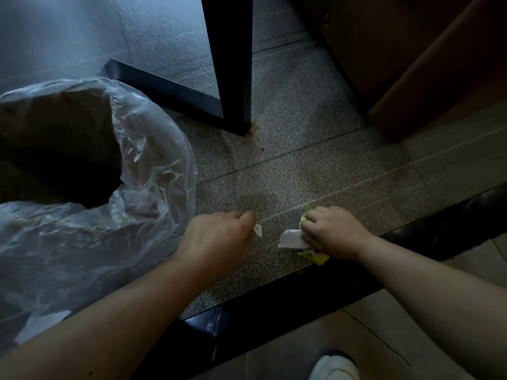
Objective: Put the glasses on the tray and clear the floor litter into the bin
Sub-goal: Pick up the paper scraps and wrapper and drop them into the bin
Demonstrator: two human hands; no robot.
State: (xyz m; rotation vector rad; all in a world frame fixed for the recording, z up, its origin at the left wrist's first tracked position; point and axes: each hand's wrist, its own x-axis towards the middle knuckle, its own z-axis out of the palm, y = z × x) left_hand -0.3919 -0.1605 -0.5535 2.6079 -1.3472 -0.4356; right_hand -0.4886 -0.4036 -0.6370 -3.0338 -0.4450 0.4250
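The bin (90, 171) stands at the left, lined with a clear plastic bag, its dark opening facing up. My left hand (219, 237) hovers low over the carpet just right of the bin, fingers closed on a small white paper scrap (258, 230). My right hand (334, 231) is closed on a white crumpled tissue (290, 239) together with a yellow wrapper (315, 256) that sticks out above and below the fist. No glasses or tray are in view.
A dark table leg and base bar (233, 78) stand on the grey carpet (288, 165) behind my hands. A brown wooden cabinet (411, 64) fills the upper right. A black threshold strip (301, 294) separates carpet from tiled floor, where my white shoe (334, 366) shows.
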